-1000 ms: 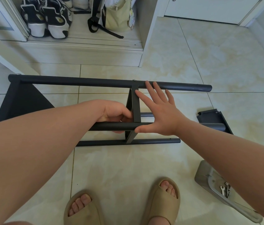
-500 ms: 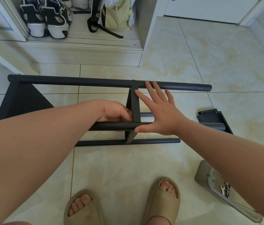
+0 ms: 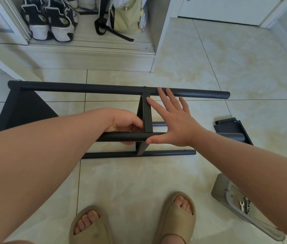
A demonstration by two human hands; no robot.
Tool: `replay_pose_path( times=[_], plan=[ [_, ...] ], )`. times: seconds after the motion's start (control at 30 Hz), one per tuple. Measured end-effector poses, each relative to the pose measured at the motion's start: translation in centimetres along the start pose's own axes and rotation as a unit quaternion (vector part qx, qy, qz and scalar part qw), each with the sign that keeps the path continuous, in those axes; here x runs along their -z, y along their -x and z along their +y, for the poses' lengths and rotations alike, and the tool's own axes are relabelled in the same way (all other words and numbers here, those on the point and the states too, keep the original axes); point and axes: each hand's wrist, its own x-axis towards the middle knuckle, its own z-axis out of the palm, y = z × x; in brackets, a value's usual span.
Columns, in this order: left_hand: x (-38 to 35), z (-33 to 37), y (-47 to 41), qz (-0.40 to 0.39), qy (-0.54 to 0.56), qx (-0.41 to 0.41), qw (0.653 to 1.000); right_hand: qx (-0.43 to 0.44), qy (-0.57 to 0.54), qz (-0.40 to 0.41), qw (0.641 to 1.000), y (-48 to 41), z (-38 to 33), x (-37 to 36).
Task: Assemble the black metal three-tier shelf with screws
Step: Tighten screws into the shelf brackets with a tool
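The floor [image 3: 227, 67] is laid with glossy cream marble-pattern tiles, divided by thin grout lines; a black metal shelf frame [image 3: 86, 89] is laid on its side across the middle, its poles running left to right; a loose black shelf panel [image 3: 227, 125] is set on the tiles just past the frame's right end; a grey plastic wrapper [image 3: 227, 192] is spread near the right edge, a small spanner [image 3: 241, 206] lying on it; a left sandal [image 3: 89, 228] and a right sandal [image 3: 178, 215], tan slides worn on bare feet, are planted nearest the camera.
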Motion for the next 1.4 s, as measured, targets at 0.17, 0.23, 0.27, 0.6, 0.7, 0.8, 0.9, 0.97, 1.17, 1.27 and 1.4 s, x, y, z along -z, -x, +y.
replay_pose_path(
  times=[0.17,0.23,0.27,0.6,0.7,0.8,0.9,0.97,1.17,1.27,1.4],
  plan=[
    [-0.02,-0.04,-0.06,-0.001,-0.031,-0.007,1.000,0.002,-0.002,0.002,1.000,0.02,-0.01,-0.02],
    [0.10,-0.10,-0.11,-0.005,-0.026,-0.020,0.999,0.002,-0.003,0.003,1.000,0.03,0.01,0.02],
    [0.17,-0.15,-0.16,-0.009,-0.022,-0.024,0.999,0.002,-0.003,0.003,1.000,0.04,0.01,0.03],
    [0.53,-0.20,-0.33,-0.034,-0.005,-0.042,0.999,0.000,0.000,-0.002,1.000,0.07,-0.01,0.13],
    [0.48,-0.27,-0.36,-0.028,0.007,-0.045,0.999,0.000,0.000,-0.001,1.000,0.00,0.01,0.09],
    [0.24,-0.16,-0.22,-0.013,0.023,-0.028,0.999,0.000,0.002,0.001,1.000,-0.05,0.03,-0.04],
    [0.05,-0.09,-0.13,-0.010,-0.005,0.000,1.000,0.000,0.003,-0.001,1.000,-0.01,0.04,-0.02],
    [0.04,-0.09,-0.17,-0.006,-0.017,0.003,1.000,0.000,0.001,-0.001,1.000,0.02,0.06,0.01],
    [0.27,-0.27,-0.21,-0.018,-0.002,-0.033,0.999,0.001,0.001,0.002,1.000,-0.06,0.09,-0.08],
    [0.25,-0.18,-0.06,-0.020,-0.004,-0.040,0.999,0.001,0.001,0.001,1.000,-0.03,0.06,-0.03],
    [0.28,-0.25,-0.18,-0.031,0.000,-0.051,0.998,0.000,0.000,0.000,1.000,0.03,0.03,0.04]
  ],
)
